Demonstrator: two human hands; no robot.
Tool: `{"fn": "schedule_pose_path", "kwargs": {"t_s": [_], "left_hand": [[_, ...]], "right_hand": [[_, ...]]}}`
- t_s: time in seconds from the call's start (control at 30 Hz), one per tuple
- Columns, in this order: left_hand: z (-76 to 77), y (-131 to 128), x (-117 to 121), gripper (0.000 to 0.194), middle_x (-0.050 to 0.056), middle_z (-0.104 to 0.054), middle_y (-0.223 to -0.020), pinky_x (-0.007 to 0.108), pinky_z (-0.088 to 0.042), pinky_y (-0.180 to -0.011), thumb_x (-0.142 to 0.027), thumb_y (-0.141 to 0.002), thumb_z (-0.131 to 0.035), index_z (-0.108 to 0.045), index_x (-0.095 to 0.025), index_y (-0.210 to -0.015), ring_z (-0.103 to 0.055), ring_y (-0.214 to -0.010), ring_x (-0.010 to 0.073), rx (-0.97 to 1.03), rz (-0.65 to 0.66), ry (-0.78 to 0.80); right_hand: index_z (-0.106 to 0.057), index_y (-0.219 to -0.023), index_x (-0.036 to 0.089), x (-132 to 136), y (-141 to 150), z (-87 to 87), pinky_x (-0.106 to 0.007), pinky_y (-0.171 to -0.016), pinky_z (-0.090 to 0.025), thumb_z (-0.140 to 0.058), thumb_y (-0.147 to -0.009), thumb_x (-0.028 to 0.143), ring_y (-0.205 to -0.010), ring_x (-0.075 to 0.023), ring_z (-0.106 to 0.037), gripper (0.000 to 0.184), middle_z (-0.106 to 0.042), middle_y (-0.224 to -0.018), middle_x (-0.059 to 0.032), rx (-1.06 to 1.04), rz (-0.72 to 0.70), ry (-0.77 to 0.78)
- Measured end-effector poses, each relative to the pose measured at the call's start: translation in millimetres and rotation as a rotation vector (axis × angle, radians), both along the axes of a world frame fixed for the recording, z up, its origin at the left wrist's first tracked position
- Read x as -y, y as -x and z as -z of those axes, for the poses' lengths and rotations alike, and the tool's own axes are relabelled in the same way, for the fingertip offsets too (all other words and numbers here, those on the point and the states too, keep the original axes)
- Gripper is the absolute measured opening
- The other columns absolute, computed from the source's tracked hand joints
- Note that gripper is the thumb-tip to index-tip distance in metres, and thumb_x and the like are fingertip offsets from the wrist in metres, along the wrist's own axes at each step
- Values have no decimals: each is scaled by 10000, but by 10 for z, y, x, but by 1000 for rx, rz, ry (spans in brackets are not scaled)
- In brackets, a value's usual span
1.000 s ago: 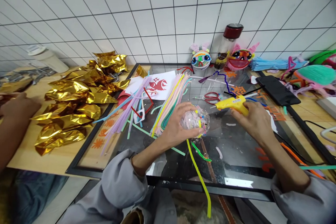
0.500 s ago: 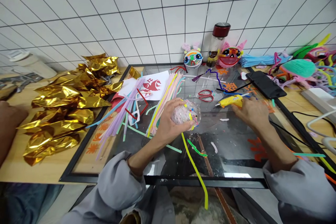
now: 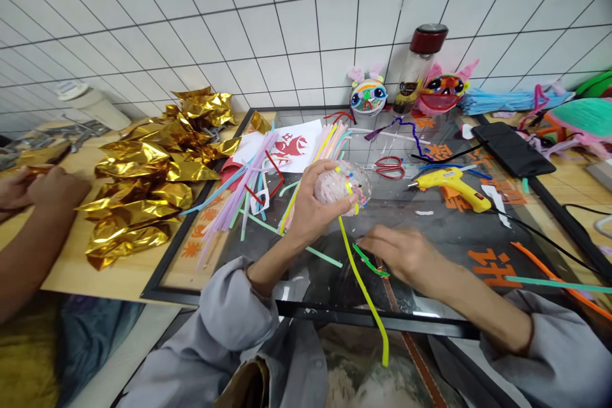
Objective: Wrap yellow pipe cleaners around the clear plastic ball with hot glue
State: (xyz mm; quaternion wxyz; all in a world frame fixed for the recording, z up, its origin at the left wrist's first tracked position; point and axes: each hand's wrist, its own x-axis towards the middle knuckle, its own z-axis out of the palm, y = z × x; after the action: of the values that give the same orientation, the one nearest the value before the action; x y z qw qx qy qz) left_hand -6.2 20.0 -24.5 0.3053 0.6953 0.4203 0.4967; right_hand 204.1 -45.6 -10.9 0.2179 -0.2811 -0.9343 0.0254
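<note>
My left hand (image 3: 313, 204) is wrapped round a clear plastic ball (image 3: 338, 188) with pale filling and small coloured bits on it. A long yellow pipe cleaner (image 3: 359, 284) trails from below the ball over the table edge towards my lap. Slightly smeared by motion, my right hand (image 3: 406, 255) is low over the glass, its fingertips beside a short green pipe cleaner (image 3: 369, 261). Whether those fingers hold anything cannot be made out. Further right, a yellow hot glue gun (image 3: 452, 186) lies on the glass top, with nobody's hand on it.
Red-handled scissors (image 3: 389, 167), a phone (image 3: 514, 150) and bundled pipe cleaners (image 3: 239, 191) lie around. Crumpled gold foil (image 3: 138, 172) covers the left side, near another person's arm (image 3: 38, 223). Decorated balls (image 3: 368, 94) and a bottle (image 3: 414, 73) stand by the tiled wall.
My right hand has let go of the glue gun and moved left and nearer to me, beside the green pipe cleaner. My left hand keeps hold of the ball. The view has shifted left.
</note>
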Motion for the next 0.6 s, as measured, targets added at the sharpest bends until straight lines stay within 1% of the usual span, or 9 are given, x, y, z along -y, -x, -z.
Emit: {"fn": "schedule_pose_path", "kwargs": {"t_s": [0.07, 0.13, 0.2, 0.27, 0.33, 0.4, 0.47, 0.53, 0.6], "left_hand": [[3, 6, -15, 586, 77, -541, -1339, 413, -458, -1043, -343, -725, -791, -524, -256, -1239, -548, -1247, 262, 93, -34, -34], [2, 4, -26, 586, 70, -572, -1289, 421, -465, -1032, -319, -680, -824, -557, -248, -1197, -567, -1214, 266, 163, -62, -60], [-3, -2, -30, 584, 70, -584, -1268, 431, -465, -1029, -300, -668, -832, -566, -245, -1185, -568, -1208, 272, 191, -70, -68], [-14, -9, -25, 578, 70, -585, -1268, 432, -464, -1031, -294, -672, -828, -567, -245, -1186, -564, -1213, 273, 203, -68, -69], [-28, -15, -12, 568, 70, -582, -1272, 422, -464, -1035, -299, -677, -822, -569, -244, -1182, -564, -1216, 267, 198, -64, -63], [-42, -19, 2, 558, 74, -575, -1285, 413, -457, -1047, -307, -679, -819, -571, -238, -1175, -562, -1224, 264, 176, -67, -44], [-51, -25, 14, 554, 79, -564, -1305, 413, -437, -1074, -311, -681, -816, -572, -232, -1171, -551, -1245, 264, 155, -72, -24], [-54, -32, 20, 547, 84, -559, -1318, 421, -411, -1106, -313, -684, -813, -572, -228, -1169, -540, -1268, 263, 147, -73, -16], [-54, -43, 23, 536, 87, -566, -1316, 425, -393, -1127, -315, -677, -819, -581, -225, -1149, -539, -1276, 263, 140, -69, -23]], "right_hand": [[-645, -1066, 131, 12, 109, 46, -242, -556, -427, -489, -929, 39, -662, -131, -622, 227, -680, -867, -56, 147, -15, -103], [-630, -1131, 100, -37, 192, 87, -263, -555, -426, -491, -936, 53, -670, -154, -620, 244, -670, -844, -71, 275, -2, -170], [-614, -1180, 97, -107, 271, 119, -277, -570, -441, -489, -942, 67, -692, -172, -622, 270, -666, -835, -83, 387, 8, -178], [-633, -1136, 111, -159, 351, 143, -290, -573, -452, -494, -944, 82, -706, -183, -621, 238, -671, -866, -99, 446, -14, -164], [-659, -984, 131, -182, 415, 165, -300, -582, -465, -500, -947, 102, -732, -194, -626, 166, -671, -880, -102, 445, -55, -165], [-646, -864, 147, -186, 434, 184, -307, -596, -480, -497, -949, 112, -755, -201, -632, 175, -668, -878, -97, 419, -91, -178], [-631, -838, 153, -190, 380, 196, -310, -603, -493, -483, -950, 102, -748, -198, -632, 193, -666, -866, -92, 391, -115, -194], [-627, -866, 152, -205, 246, 191, -309, -612, -510, -454, -953, 83, -732, -191, -633, 205, -669, -852, -91, 353, -123, -208], [-621, -909, 145, -231, 54, 159, -314, -652, -539, -386, -966, 75, -766, -187, -655, 252, -690, -924, -127, 276, -98, -227]]}}
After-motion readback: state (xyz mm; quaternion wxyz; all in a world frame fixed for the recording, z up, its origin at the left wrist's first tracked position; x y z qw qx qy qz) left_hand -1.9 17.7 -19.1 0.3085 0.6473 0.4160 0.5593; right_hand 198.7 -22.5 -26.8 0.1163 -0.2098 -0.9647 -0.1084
